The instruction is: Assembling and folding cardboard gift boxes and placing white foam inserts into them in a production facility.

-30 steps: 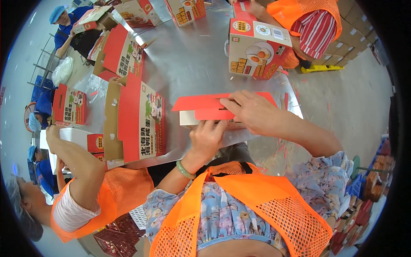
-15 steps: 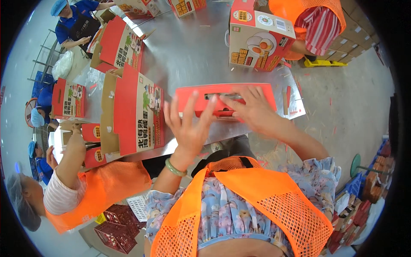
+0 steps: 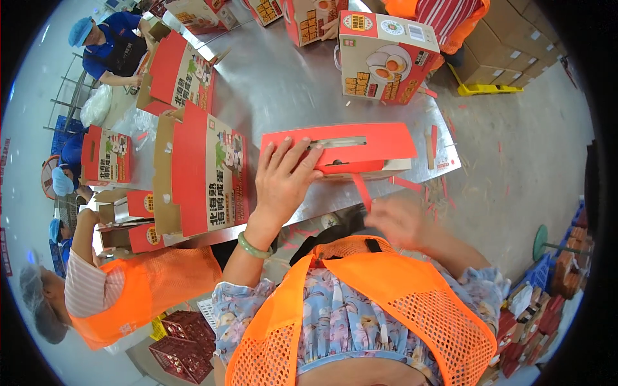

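Note:
In front of me a red-topped carton [image 3: 380, 140] stands on the metal table, with a long handle slot in its top. My left hand [image 3: 283, 180] lies on the left end of that top, fingers stretched out flat. At the near side, my right hand [image 3: 399, 222] is closed on the lower end of a narrow red strip [image 3: 362, 191], which runs up to the carton's near edge. Motion blurs the right hand a little. Left of my left hand stands a tall red and beige carton [image 3: 199, 174] with its top flaps up.
More cartons stand on the metal table [image 3: 277, 83], including an egg-printed carton [image 3: 386, 61] at far right. Loose strips [image 3: 431, 151] lie near the right corner. A co-worker in an orange vest [image 3: 148, 283] works close at left. Brown boxes [image 3: 508, 48] are stacked beyond the table.
My left hand has come down flat onto the carton top. My right hand has moved from the top toward me, closed on the red strip. Another egg-printed carton has appeared at the far side.

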The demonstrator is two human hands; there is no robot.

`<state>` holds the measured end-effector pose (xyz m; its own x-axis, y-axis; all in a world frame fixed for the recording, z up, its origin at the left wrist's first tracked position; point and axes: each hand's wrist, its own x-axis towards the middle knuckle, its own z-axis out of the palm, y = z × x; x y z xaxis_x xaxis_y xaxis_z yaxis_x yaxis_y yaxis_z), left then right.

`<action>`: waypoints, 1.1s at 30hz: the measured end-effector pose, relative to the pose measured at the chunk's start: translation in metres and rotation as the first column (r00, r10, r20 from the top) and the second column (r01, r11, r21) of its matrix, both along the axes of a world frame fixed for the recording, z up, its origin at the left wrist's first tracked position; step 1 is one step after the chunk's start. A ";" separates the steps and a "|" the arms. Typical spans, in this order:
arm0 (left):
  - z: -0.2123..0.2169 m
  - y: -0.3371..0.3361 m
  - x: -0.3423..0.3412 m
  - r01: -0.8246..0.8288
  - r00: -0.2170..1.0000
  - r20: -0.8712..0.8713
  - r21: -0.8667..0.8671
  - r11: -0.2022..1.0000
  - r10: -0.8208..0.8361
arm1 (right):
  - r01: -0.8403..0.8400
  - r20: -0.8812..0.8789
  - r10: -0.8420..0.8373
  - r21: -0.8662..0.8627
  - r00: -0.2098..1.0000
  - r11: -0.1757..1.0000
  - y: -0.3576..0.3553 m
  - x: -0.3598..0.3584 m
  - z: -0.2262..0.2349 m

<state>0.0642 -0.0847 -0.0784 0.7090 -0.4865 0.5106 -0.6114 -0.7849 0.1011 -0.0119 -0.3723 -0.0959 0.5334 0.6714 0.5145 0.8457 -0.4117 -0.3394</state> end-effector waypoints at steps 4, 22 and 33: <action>-0.005 -0.004 0.000 0.014 0.999 0.038 -0.001 1.000 -0.014 | -0.103 -0.345 -0.157 -0.628 0.926 0.771 -0.051 -0.066 -0.063; 0.016 0.008 0.017 0.189 0.982 -0.027 0.109 0.976 -0.188 | 0.315 0.083 -0.312 -0.020 0.946 0.949 0.021 0.068 0.011; 0.011 0.015 0.022 0.190 0.973 0.100 0.177 0.966 -0.210 | 0.435 0.255 -0.427 0.027 0.867 0.900 0.029 0.067 0.003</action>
